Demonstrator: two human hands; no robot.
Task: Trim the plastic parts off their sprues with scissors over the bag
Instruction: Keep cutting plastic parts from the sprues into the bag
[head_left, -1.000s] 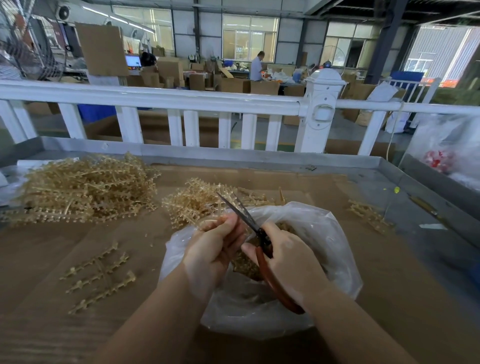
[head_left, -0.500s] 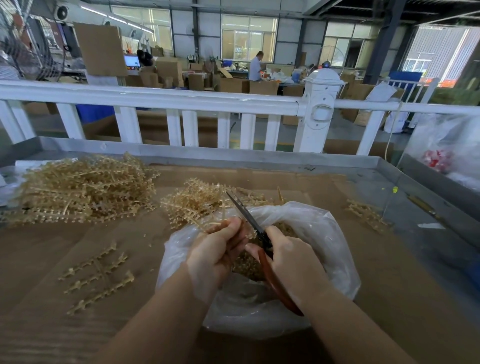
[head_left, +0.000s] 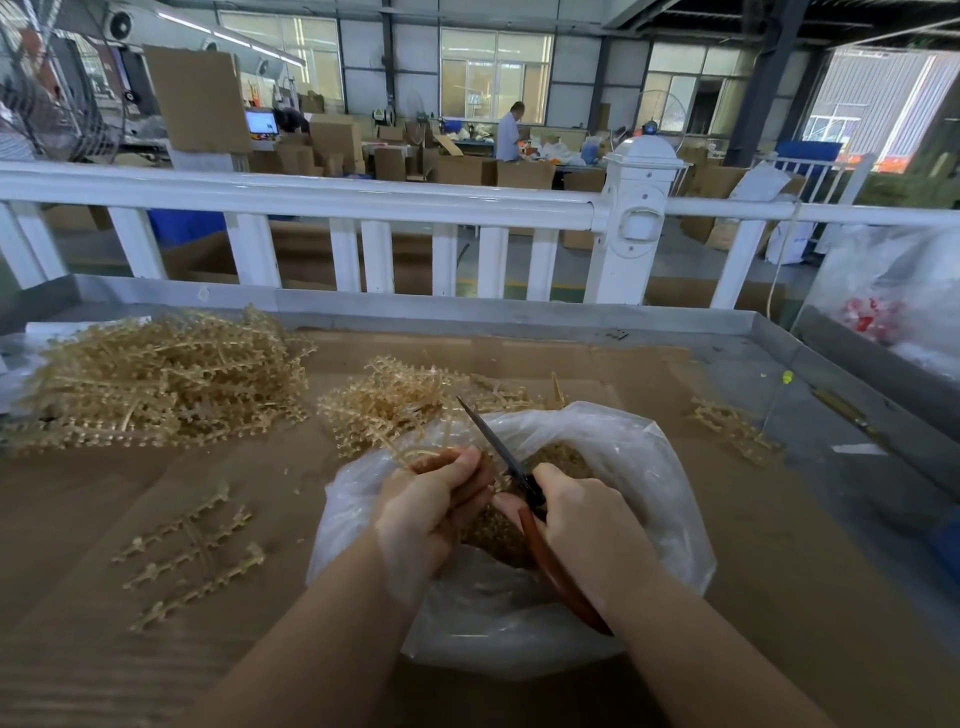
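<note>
Brown cardboard covering the surface (head_left: 675, 519), metal rim beyond, white railing (head_left: 311, 200) at twelve o'clock. Large heap of tan sprues (head_left: 156, 379) at ten o'clock; smaller heap (head_left: 395, 400) at twelve, just behind the bag; a few loose sprues (head_left: 192, 556) at eight; a small cluster (head_left: 732, 426) at two.

Clear plastic bag (head_left: 649, 467) at centre, mouth open, trimmed tan parts (head_left: 493, 525) piled inside. Left hand (head_left: 426, 514) curled, pinching a sprue (head_left: 410, 454) between thumb and fingers at the bag's eleven o'clock edge. Right hand (head_left: 587, 525) wrapped round the red handles of the scissors (head_left: 506, 462), dark blades pointing to eleven, seemingly closed or nearly so, just beside the left fingertips.

Judged as mid-trim. Best done with the cut point kept above the bag mouth so parts drop in, blades set close to each part's gate, sprue fed forward by the left fingers after every snip, fingertips kept clear of the edges.

Against one second ago: blades, then spread, now drawn together; both hands in much the same place over the bag; heaps unmoved.
</note>
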